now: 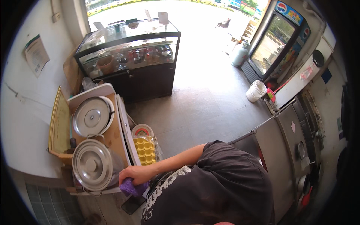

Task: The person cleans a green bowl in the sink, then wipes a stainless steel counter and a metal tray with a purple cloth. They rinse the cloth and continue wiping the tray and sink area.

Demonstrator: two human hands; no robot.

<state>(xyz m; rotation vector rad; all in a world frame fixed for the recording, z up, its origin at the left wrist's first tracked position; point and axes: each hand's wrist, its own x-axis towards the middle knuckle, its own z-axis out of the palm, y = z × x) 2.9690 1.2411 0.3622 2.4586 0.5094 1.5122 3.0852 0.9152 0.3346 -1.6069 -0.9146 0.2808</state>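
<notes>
We see fridge [272,45], glass door outward, perhaps to show stock; logo panels bright, brand left unnamed. Table [109,140] carries lidded pot [93,165], presumably keeping contents covered. Poster [36,56] on wall: print too small for us. Right hand [135,174] clamped on purple cloth [129,188], just beside pot, bunched seemingly for firm grip. Left hand out of view.
</notes>
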